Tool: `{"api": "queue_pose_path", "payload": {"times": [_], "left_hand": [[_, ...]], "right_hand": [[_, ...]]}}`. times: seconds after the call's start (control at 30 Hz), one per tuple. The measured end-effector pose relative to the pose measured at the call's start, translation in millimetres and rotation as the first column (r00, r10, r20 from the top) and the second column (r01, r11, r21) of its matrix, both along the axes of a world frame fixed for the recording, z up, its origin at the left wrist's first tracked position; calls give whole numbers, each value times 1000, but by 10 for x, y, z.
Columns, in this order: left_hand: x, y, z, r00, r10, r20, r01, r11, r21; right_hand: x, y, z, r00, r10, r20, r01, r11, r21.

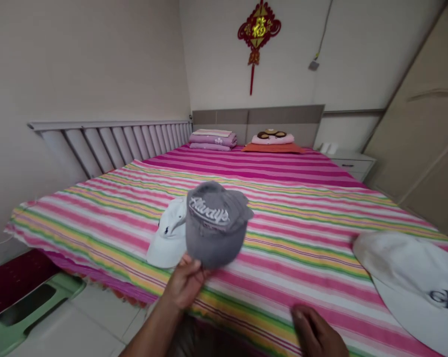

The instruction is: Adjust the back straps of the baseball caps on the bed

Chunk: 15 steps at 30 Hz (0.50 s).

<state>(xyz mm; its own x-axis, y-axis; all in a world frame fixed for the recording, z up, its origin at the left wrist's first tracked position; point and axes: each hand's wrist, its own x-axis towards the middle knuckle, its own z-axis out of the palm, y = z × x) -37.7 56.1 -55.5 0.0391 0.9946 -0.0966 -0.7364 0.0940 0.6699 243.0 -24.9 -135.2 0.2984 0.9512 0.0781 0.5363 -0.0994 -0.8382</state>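
A grey baseball cap (pixel 216 223) with white "Always" lettering is held up over the bed by my left hand (pixel 188 282), thumb and fingers pinching the edge of its brim. Just behind it, partly covered, lies a white cap (pixel 167 233) with a small dark logo. My right hand (pixel 316 329) is low in the picture, over the near edge of the bed, fingers curled in and nothing seen in them. To its right, a larger white cap (pixel 410 277) with dark "CK" letters rests on the striped cover, cut off by the picture's edge.
The bed's striped sheet (pixel 301 238) spreads around the caps. Folded bedding (pixel 212 140) and a pillow stack (pixel 272 141) lie by the headboard (pixel 283 118). A white railing (pixel 115 144) runs along the left. A green stool (pixel 33 307) stands on the floor at lower left.
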Motion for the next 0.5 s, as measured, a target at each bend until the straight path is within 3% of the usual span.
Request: {"api": "queue_pose_path", "payload": {"times": [0.03, 0.07, 0.13, 0.17, 0.23, 0.3, 0.37, 0.5], "left_hand": [[117, -105, -121, 995, -94, 27, 95, 994, -47], [232, -214, -239, 980, -190, 56, 194, 978, -79], [441, -425, -433, 921, -374, 110, 384, 918, -99], [524, -520, -500, 893, -430, 136, 444, 891, -93], [636, -670, -578, 835, -524, 169, 542, 836, -84], [671, -757, -617, 780, -601, 174, 619, 782, -74], [644, -772, -659, 737, -655, 166, 671, 739, -64], [535, -607, -772, 722, -670, 176, 684, 728, -34]], "right_hand": [[-46, 8, 104, 967, 95, -237, -96, 995, 7], [-96, 21, 211, 862, 175, -477, -183, 983, 29], [-194, 63, 415, 508, 265, -820, -301, 946, 119], [-236, 92, 504, 351, 251, -902, -310, 940, 141], [-291, 159, 642, 147, 195, -970, -238, 959, 156], [-300, 218, 724, 29, 167, -986, -165, 973, 160], [-268, 247, 769, -38, 151, -988, -145, 977, 155], [-175, 188, 821, -98, 86, -992, -269, 957, 109]]}}
